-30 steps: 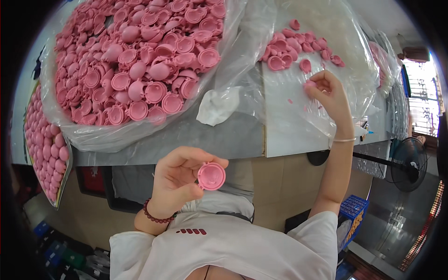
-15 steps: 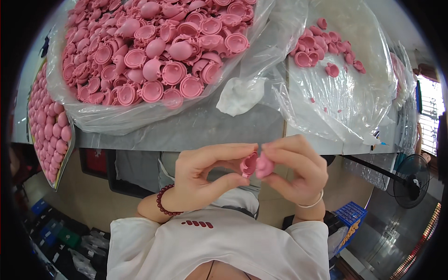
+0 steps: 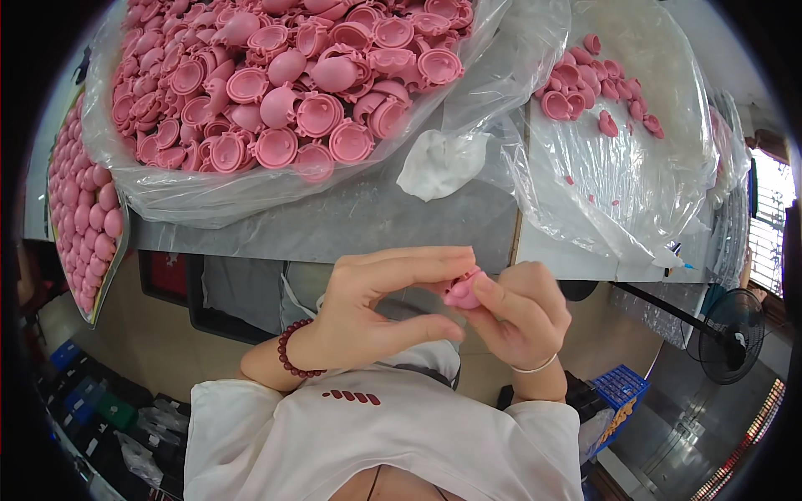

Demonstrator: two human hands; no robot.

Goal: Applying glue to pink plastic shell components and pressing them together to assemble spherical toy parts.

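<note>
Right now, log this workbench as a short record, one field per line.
Right hand: pinching a pink plastic piece
Left hand: beside that piece, thumb and forefinger spread
Left side: clear plastic bag heaped with pink round shells
Right side: smaller pile of pink rounded pieces on clear plastic sheeting
Between: crumpled white item, material unclear
</note>
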